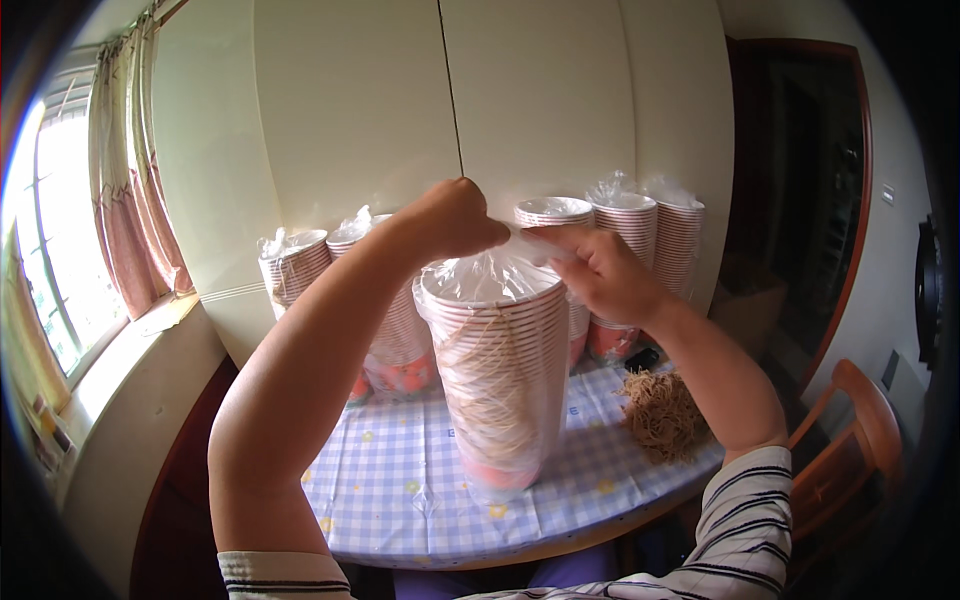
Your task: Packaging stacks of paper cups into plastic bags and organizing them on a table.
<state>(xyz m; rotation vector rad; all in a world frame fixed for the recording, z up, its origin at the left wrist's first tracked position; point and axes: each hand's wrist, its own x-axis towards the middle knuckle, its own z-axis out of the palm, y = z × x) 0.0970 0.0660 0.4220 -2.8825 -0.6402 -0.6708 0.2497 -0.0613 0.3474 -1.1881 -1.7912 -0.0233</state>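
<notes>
A tall stack of white paper cups [500,390], pinkish red at the base, stands upright on the table inside a clear plastic bag [488,280]. Above the stack's rim, my left hand [452,220] is closed on the bag's gathered top. Just to its right my right hand [605,272] pinches the same gathered plastic, fingers pointing toward the left hand. The fingertips of my left hand are partly turned out of sight. A tangled pile of tan bands [665,415] lies on the table below my right forearm.
More bagged cup stacks [398,340] stand behind on both sides, against a pale cabinet [350,100]. A blue checked cloth [400,500] covers the table. A small black object [642,360] lies by the bands. At right is a wooden chair [870,420]; at left, a curtained window [70,250].
</notes>
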